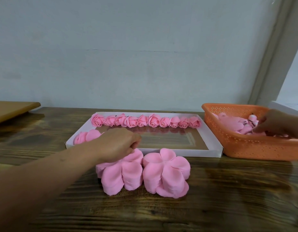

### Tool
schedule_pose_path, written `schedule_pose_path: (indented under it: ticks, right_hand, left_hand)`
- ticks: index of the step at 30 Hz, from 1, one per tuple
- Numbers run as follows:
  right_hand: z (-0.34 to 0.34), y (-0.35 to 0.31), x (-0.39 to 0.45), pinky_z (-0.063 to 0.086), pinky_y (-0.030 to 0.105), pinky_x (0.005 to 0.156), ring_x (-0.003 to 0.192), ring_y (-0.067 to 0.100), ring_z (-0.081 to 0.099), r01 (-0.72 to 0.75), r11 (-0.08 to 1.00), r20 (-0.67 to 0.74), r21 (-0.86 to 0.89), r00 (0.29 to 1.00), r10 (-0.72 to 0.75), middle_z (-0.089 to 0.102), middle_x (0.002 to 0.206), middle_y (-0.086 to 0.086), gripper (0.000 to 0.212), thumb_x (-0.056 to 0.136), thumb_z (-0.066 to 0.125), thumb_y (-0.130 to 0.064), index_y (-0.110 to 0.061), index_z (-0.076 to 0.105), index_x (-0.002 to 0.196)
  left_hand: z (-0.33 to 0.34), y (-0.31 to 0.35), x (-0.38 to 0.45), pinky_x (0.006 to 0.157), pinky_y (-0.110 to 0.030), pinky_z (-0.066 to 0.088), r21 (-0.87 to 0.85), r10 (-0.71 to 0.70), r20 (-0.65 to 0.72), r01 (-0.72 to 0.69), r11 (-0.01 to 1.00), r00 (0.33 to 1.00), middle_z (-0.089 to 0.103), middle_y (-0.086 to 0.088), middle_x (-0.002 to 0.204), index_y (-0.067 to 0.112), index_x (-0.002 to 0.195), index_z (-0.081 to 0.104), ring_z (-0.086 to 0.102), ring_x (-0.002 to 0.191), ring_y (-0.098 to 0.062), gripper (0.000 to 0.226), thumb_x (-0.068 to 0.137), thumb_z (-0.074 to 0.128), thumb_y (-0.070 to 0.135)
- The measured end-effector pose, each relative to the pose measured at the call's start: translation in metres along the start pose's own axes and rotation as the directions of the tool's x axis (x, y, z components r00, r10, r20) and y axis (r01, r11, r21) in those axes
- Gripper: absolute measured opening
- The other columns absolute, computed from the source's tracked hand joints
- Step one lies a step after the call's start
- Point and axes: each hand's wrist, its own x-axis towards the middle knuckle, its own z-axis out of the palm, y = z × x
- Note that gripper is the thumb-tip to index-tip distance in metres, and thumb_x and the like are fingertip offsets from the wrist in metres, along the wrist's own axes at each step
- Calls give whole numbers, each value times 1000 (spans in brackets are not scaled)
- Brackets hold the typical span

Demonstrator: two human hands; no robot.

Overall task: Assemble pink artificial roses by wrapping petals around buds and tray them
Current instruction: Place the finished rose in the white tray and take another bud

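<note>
Landmark: shallow white cardboard tray (pixel 211 144), set on the dark wooden table (pixel 211 206); all places are given relative to it.
Finished work: one row of pink artificial roses (pixel 145 121) is laid along the tray's far wall; a further pink rose (pixel 86 136) lies at its near left corner.
Petal stock: two stacks of pink flower-shaped petal sheets, left stack (pixel 121 171) and right stack (pixel 166 173), stand just in front of the tray.
Bud stock: orange perforated plastic basket (pixel 236 144), touching the tray's right side; buds are blurred.
Left hand (pixel 118 144): fingers curled and drawn together on the left stack's top; whether a sheet is pinched cannot be told.
Right hand (pixel 275 123): fingers bunched down in the basket; contents held cannot be told.
Step judged: one sheet and one bud are being fetched.
Advice: a single sheet should be peeled from the edge, with the stack left square.
</note>
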Motion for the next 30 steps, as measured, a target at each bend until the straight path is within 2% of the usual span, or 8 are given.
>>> schedule_pose_path:
  ticks: [6, 9, 12, 15, 19, 22, 25, 30]
  right_hand:
    - [1, 3, 2, 42, 34, 63, 68, 32, 55, -4, 998, -93, 70, 996, 10, 64, 79, 27, 20, 80, 69, -7, 11, 65, 76]
    - [3, 4, 3, 40, 29, 55, 59, 30, 55, -10, 992, -166, 129, 986, 31, 64, 76, 27, 21, 83, 65, -13, 7, 63, 75]
    - [3, 5, 2, 45, 32, 57, 56, 31, 56, -33, 973, -158, 226, 985, 70, 66, 80, 29, 17, 83, 63, -15, 2, 63, 80]
    - [1, 4, -2, 46, 34, 59, 59, 31, 56, -10, 962, -169, 272, 984, 58, 65, 76, 24, 13, 83, 63, -14, -3, 64, 78]
    - [-3, -4, -5, 41, 29, 56, 59, 27, 56, 119, 944, -320, 308, 947, -15, 63, 78, 18, 15, 86, 59, -9, 0, 63, 98]
    - [-10, -22, -11, 46, 28, 48, 41, 11, 57, 269, 859, -404, 436, 911, -80, 62, 84, 20, 23, 90, 58, -9, 1, 58, 111]
    - [-17, -48, -21, 42, 12, 39, 33, 3, 51, 405, 754, -454, 517, 877, -159, 59, 73, 19, 22, 90, 60, -15, 0, 61, 106]
    - [-15, -85, -44, 52, 34, 66, 57, 22, 59, 475, 669, -375, 571, 876, -302, 67, 71, 15, 21, 82, 70, -29, -11, 67, 94]
  left_hand:
    - [-4, 0, 6, 53, -3, 36, -265, -88, 104, 113, 958, 991, 63, 12, 72, 27, 97, 63, 49, 58, 8, 21, 83, 62, 12]
    - [-7, -1, 6, 45, -5, 33, -276, -106, 245, 175, 945, 964, 59, 17, 60, 27, 77, 68, 50, 52, 8, 10, 80, 67, 18]
    - [-12, -4, 4, 52, -13, 35, -262, -70, 282, 147, 954, 957, 58, 12, 68, 27, 63, 57, 47, 60, -1, 21, 79, 66, 16]
    - [-19, -7, 1, 56, -23, 35, -429, -114, 160, 173, 886, 981, 47, 10, 61, 22, 67, 48, 39, 55, -5, 24, 82, 60, 7]
    - [-26, -7, -1, 46, -18, 29, -686, -227, 12, 174, 707, 974, 46, 6, 53, 16, 69, 47, 35, 49, -7, 25, 88, 63, 14]
    - [-30, -2, 3, 42, -14, 27, -677, -266, -90, 137, 723, 960, 45, 10, 45, 16, 73, 48, 32, 42, -4, 22, 90, 62, 19]
    - [-35, 6, 9, 44, -14, 31, -647, -323, -235, 100, 756, 917, 39, 6, 51, 20, 74, 45, 33, 42, -4, 23, 92, 57, 12]
    - [-39, 17, 11, 45, -12, 29, -723, -309, -246, 38, 690, 919, 41, 4, 49, 20, 78, 49, 35, 43, -3, 21, 92, 57, 6]
